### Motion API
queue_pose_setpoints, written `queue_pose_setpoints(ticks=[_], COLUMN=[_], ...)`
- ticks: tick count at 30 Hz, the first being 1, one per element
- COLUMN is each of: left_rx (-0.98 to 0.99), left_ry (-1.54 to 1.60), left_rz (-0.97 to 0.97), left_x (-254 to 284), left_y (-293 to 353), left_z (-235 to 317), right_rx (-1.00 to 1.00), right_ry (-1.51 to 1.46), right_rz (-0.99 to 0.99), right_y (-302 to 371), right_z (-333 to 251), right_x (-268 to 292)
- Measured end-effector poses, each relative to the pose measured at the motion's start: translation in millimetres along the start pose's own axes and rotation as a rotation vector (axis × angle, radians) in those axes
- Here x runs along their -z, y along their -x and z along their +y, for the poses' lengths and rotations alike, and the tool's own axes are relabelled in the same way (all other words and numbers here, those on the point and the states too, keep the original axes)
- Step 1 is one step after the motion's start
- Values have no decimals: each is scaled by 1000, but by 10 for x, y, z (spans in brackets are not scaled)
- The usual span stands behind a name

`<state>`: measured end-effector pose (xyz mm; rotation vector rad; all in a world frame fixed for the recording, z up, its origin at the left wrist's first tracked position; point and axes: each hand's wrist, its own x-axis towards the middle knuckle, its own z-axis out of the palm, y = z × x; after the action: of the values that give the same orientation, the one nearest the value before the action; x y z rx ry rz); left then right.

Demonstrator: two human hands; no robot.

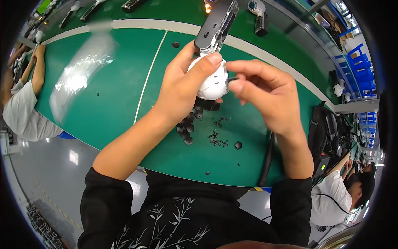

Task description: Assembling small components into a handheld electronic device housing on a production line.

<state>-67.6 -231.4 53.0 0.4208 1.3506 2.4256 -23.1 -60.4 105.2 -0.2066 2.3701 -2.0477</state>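
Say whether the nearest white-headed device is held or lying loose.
Held: the left hand grips the device by its white head, thumb across it, right hand alongside.

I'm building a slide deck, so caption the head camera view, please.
Left hand grips a white device, right hand at its side, above black pieces on a green table.

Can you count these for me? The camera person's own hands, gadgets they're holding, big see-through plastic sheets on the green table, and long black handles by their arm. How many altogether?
Hands: 2 (left hand and right hand)
Held white-and-gray gadget: 1
See-through plastic sheet: 1
Long black handle: 1
Total: 5
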Motion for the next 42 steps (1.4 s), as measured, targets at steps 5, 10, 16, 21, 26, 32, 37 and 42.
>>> queue_pose_setpoints(ticks=[5,10,16,21,26,32,37,42], left_rx=[-40,-3,-7,-11,-19,-4,-120,-172], left_ry=[-76,-91,-63,-109,-118,-19,-146,-254], left_rz=[0,-23,-85,-65,-15,-43,1,76], left_x=[-10,-30,-25,1,39,99,67,72], left_y=[34,68,53,-11,-39,-88,-104,-63], left_z=[-74,-49,-29,3,58,85,-23,16], right_rx=[-27,-85,-198,-153,-123,104,167,44], right_ry=[-130,-104,-183,-163,332,824,772,563], right_rz=[-20,-59,-86,-140,-265,-309,-360,-391], right_y=[67,14,-49,-133,-99,-7,3,-50], right_z=[45,89,60,143,202,564,519,151], right_x=[-85,-42,27,149,87,-99,-100,35])
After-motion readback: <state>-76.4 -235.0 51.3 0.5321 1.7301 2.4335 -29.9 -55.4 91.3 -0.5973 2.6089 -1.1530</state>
